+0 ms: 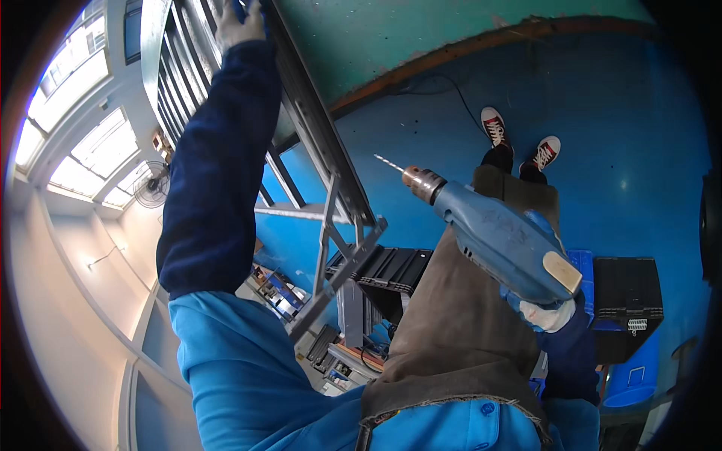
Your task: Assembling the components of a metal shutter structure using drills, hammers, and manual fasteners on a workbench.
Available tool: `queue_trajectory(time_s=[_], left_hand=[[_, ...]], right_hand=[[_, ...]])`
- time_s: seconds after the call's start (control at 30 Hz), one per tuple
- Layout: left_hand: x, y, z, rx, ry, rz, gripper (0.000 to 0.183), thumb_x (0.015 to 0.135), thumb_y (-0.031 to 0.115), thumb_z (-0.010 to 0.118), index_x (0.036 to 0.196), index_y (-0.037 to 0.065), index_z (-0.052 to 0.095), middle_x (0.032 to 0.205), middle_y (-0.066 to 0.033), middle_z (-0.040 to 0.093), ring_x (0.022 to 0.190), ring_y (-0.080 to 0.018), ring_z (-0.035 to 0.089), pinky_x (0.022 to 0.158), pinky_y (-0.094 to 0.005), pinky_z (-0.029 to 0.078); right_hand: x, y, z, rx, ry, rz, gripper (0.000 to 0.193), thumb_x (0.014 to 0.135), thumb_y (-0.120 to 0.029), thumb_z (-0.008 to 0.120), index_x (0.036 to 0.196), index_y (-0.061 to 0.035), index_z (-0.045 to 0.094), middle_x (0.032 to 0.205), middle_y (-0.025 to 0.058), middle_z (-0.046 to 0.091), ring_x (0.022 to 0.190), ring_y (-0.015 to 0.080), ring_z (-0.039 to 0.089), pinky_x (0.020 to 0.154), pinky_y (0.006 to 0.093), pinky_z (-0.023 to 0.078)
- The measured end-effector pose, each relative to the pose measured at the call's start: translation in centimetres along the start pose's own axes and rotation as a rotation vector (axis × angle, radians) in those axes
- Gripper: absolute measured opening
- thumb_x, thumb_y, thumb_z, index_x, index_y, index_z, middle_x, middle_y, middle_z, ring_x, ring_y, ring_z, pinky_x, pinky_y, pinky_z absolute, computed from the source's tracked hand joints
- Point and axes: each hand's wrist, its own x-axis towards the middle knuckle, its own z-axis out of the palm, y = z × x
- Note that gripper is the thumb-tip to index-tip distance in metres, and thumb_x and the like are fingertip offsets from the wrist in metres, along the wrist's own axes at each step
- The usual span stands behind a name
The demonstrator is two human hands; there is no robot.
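My right hand point(547, 316), in a white and blue glove, is closed round the handle of a blue power drill point(500, 233). The drill's metal chuck point(423, 184) carries a thin twist bit point(388, 162) that points up and left, free of any surface. At the upper left my left arm reaches out, and my gloved left hand point(242, 28) grips a grey metal frame point(320, 124) with several parallel bars. The top picture edge cuts off part of those fingers. Hinged metal struts point(329, 233) stand at the frame's near end.
A green surface with a brown edge point(451, 60) lies beyond the frame. On the blue floor point(602, 188) a dark cable point(462, 98) runs near my shoes point(494, 126). Black crates point(395, 267) stand below the frame, and a black case point(628, 289) sits right of the drill. A fan point(152, 184) is far left.
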Motion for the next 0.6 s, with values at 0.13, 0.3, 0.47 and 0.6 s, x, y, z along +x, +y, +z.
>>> queue_trajectory(time_s=[0.13,0.3,0.47,0.6], left_hand=[[-5.4,1.2,-1.5,0.121,0.014,-0.211,0.06,0.085,0.025,0.07,0.14,0.015,0.047,0.105,-0.0158,0.067,0.086,-0.0157,0.066,0.069,-0.0282,0.054],[-5.0,4.8,-1.3,-0.269,-0.052,-0.259,0.058,0.095,0.012,0.054,0.147,0.007,0.03,0.134,-0.0102,0.048,0.102,-0.0093,0.048,0.089,-0.0208,0.039],[-3.8,4.3,-1.5,-0.429,-0.065,-0.304,0.058,0.095,0.013,0.055,0.148,0.008,0.03,0.135,-0.0093,0.048,0.103,-0.009,0.047,0.089,-0.0206,0.038],[-3.9,4.9,-0.9,-0.492,-0.056,-0.327,0.058,0.095,0.015,0.055,0.148,0.008,0.03,0.135,-0.0085,0.047,0.103,-0.0088,0.046,0.089,-0.0205,0.038]], right_hand=[[3.6,1.2,1.0,0.284,-0.083,0.113,0.056,0.098,-0.019,0.045,0.149,-0.0106,0.023,0.142,0.0217,0.039,0.108,0.0452,0.059,0.065,0.0478,0.062],[6.5,1.3,2.7,-0.222,0.125,-0.042,0.057,0.097,-0.025,0.047,0.149,-0.0149,0.024,0.136,0.0189,0.047,0.094,0.0337,0.066,0.062,0.0399,0.062],[10.0,1.4,5.0,-0.092,0.169,0.078,0.06,0.094,-0.015,0.054,0.147,-0.0081,0.027,0.134,0.0167,0.05,0.102,0.0285,0.065,0.064,0.0356,0.062],[11.1,1.5,5.6,-0.151,0.219,0.043,0.074,0.084,-0.007,0.067,0.146,-0.0035,0.027,0.136,0.0168,0.048,0.112,0.0266,0.06,0.076,0.0332,0.059]])
